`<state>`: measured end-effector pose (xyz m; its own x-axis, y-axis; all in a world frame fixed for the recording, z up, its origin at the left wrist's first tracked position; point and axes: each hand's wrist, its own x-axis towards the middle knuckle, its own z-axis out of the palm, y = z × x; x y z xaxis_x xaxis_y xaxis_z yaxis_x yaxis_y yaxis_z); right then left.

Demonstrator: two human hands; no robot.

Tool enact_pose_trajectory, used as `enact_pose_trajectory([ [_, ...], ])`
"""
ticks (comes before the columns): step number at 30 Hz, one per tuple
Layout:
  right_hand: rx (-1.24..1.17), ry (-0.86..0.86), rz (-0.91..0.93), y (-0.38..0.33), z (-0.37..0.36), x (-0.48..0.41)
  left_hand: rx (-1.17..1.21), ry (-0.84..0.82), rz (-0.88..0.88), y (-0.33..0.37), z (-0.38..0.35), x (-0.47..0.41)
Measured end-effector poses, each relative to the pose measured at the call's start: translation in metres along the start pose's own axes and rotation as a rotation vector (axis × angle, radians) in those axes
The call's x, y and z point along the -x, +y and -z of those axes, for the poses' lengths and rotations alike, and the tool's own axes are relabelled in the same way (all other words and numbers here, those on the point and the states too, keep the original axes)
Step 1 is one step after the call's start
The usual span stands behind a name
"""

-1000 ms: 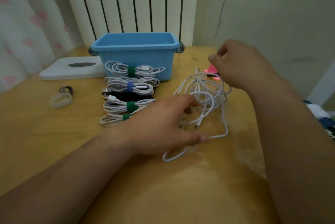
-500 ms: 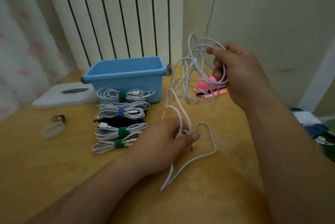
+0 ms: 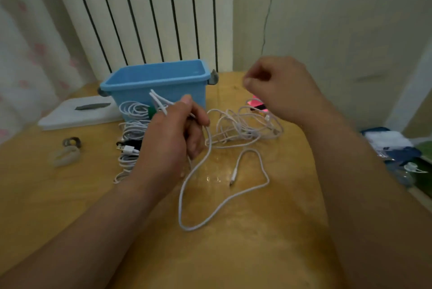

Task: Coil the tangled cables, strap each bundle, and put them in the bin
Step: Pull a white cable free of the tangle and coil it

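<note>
The left hand (image 3: 171, 135) grips a white cable (image 3: 180, 207); the right hand (image 3: 280, 89) hovers curled, seemingly empty. Pulling hard could cinch the tangle (image 3: 243, 125) into knots.

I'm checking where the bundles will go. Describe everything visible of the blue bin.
The blue bin is a rectangular plastic tub with a thick rim and a grey handle at each end. It stands upright and open at the back of the wooden table, before the radiator. No cable shows inside. A strapped cable bundle lies at its front wall.
</note>
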<state>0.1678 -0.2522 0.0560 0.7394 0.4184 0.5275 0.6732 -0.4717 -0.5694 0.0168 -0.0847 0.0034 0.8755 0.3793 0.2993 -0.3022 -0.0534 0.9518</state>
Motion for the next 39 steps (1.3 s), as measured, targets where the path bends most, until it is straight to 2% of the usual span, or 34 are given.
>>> enact_pose_trajectory([
  [2,-0.13,-0.441,0.046,-0.018,0.011,0.009,-0.009,0.021,-0.009,0.001,0.002,-0.002],
  [4,0.059,-0.892,0.053,-0.029,0.011,0.018,-0.037,0.045,-0.011,0.0,0.003,-0.003],
  [5,0.193,-1.034,0.032,-0.031,0.004,0.021,-0.038,0.057,-0.007,0.001,0.004,-0.004],
  [7,0.402,-1.131,-0.046,-0.035,-0.016,0.025,-0.016,0.082,0.006,0.003,0.005,-0.004],
  [9,0.547,-1.104,-0.04,-0.039,-0.033,0.029,0.024,0.095,0.027,0.005,0.007,-0.004],
  [12,0.669,-1.027,0.1,-0.037,-0.035,0.028,0.065,0.086,0.05,0.008,0.009,-0.003],
  [14,0.526,-1.01,0.107,-0.032,-0.024,0.026,0.055,0.085,0.069,0.009,0.012,-0.002],
  [15,0.38,-0.93,0.092,-0.031,-0.017,0.024,0.032,0.083,0.084,0.009,0.013,-0.002],
  [16,0.202,-0.792,0.076,-0.03,-0.01,0.02,0.008,0.073,0.101,0.009,0.014,-0.002],
  [18,-0.237,-0.383,0.012,-0.028,0.0,0.012,-0.049,0.007,0.135,0.012,0.013,0.002],
  [20,-0.65,0.009,-0.11,-0.026,0.004,0.005,-0.169,-0.171,0.158,0.014,0.006,0.011],
  [22,-0.815,0.202,-0.176,-0.021,0.003,0.001,-0.367,-0.38,0.129,0.013,-0.005,0.022],
  [24,-0.696,0.267,-0.214,-0.016,0.0,0.0,-0.659,-0.45,-0.002,0.007,-0.012,0.029],
  [27,-0.379,0.327,-0.214,-0.01,-0.006,0.0,-0.908,-0.304,-0.148,0.007,-0.003,0.025],
  [31,-0.292,0.28,-0.181,-0.012,-0.014,0.002,-0.891,-0.089,-0.209,0.017,0.019,0.015],
  [36,-0.262,0.187,-0.167,-0.012,-0.027,0.004,-0.821,-0.188,-0.091,0.029,0.024,0.015],
  [37,-0.28,0.178,-0.184,-0.013,-0.028,0.003,-0.836,-0.152,-0.127,0.03,0.024,0.016],
  [39,-0.323,0.181,-0.22,-0.015,-0.028,0.003,-0.903,0.044,-0.305,0.028,0.029,0.013],
])
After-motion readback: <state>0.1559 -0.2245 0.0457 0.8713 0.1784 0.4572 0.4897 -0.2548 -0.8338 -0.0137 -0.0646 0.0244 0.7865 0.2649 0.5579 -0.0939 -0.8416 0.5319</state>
